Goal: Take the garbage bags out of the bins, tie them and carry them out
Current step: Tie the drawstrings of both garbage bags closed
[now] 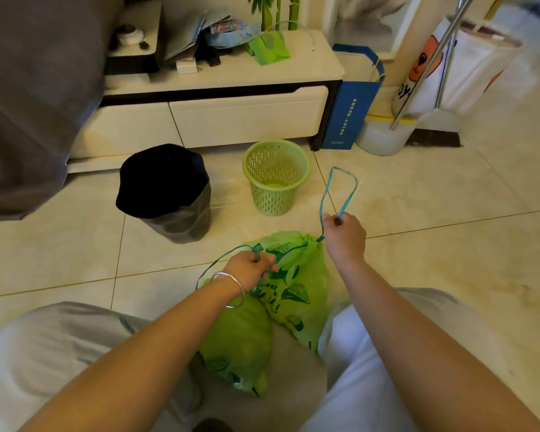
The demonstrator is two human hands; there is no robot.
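While both fists pull on the drawstring, status per item:

left hand: left hand [249, 269] curled tight round one loop of the blue drawstring [337, 194], just beside the bag's gathered neck; silver bangle [229, 289] on that wrist.
right hand: right hand [345, 233] closed on the other loop, pinching it at the top of the fist; loop stands up above the hand toward the green basket.
drawstring: runs from each fist into the cinched mouth of the bag; a slack length also hangs down left of the left wrist.
green garbage bag: green garbage bag [296, 294] with dark leaf print lies on the floor between the person's knees, mouth drawn almost closed, neck pointing away from the person. Lower part bulges toward the camera; cannot tell if that is a second bag.
green basket: green basket [276, 177] upright on the tiles, no liner, well apart from the bag.
black bin: black bin [166, 194] left of the basket, dark liner folded over its rim, tilted slightly.
background: white TV cabinet [215, 120] behind both bins; blue paper bag [346, 110] at its right end; broom [430, 129] and white bucket [381, 138] further right.
floor: beige tiles [434, 213], some staining at right.
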